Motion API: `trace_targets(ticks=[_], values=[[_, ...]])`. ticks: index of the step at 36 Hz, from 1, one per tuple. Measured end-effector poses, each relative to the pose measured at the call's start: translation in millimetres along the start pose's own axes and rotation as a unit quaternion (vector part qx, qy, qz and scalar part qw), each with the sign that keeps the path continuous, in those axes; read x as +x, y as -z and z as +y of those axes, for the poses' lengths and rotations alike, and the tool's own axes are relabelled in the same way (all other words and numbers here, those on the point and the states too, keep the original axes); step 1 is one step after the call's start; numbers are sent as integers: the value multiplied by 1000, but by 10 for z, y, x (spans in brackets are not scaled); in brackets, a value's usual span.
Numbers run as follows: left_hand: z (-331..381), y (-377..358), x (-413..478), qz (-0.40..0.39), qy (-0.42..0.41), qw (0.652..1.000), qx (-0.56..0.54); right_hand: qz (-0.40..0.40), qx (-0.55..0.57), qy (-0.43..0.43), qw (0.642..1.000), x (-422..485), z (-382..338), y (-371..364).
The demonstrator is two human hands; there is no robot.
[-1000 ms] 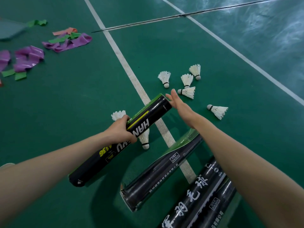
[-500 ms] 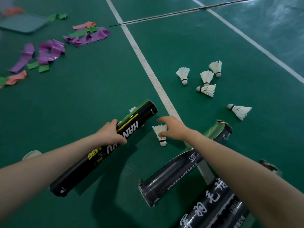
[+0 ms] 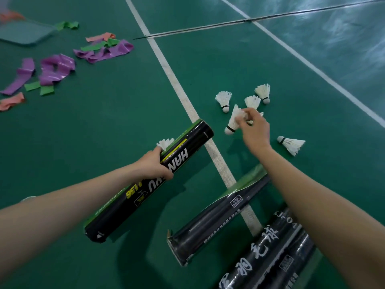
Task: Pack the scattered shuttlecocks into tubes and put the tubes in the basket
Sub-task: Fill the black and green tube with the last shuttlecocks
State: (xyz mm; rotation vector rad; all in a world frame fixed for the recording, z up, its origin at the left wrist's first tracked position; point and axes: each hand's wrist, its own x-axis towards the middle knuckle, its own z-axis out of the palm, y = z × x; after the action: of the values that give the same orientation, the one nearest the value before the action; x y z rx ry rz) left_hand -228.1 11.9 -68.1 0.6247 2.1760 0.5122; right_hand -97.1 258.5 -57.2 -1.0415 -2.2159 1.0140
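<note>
Presently the right hand (image 3: pixel 253 130) pinches a shuttlecock (image 3: pixel 232 123) by its feathers, cork down, above the court floor (image 3: pixel 270 49) just right of the white line (image 3: pixel 177 84); the left hand (image 3: pixel 155 164) is wrapped round the black tube (image 3: pixel 145 184), whose far mouth points toward that cork; several loose shuttlecocks (image 3: pixel 224 100) lie around; no basket shows. Squeezing the skirt could crush feathers; a cork meeting the tube's rim off-centre could knock it loose.

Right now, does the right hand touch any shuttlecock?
Touching. The head view shows the right hand pinching the feathers of one shuttlecock, whose cork points down and left.
</note>
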Motion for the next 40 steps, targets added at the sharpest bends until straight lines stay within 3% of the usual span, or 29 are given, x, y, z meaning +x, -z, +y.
trace_targets(ticks=[3,12,25,29,35,40], values=[[193,-22,34,17,-31,999,-5,10,81,13,997,31,-129,169],[423,-106,24,69,-107,992,-3,31,180,71,981,14,-330,372],[602,-105,15,103,-135,984,-58,-155,95,141,973,-272,-455,503],[732,-176,138,87,-136,986,-53,-133,114,79,981,-264,-380,597],[1023,-382,411,44,-135,990,20,-32,188,-78,978,-43,143,671],[1255,-569,664,2,-101,994,49,-30,1,-214,976,164,900,856]])
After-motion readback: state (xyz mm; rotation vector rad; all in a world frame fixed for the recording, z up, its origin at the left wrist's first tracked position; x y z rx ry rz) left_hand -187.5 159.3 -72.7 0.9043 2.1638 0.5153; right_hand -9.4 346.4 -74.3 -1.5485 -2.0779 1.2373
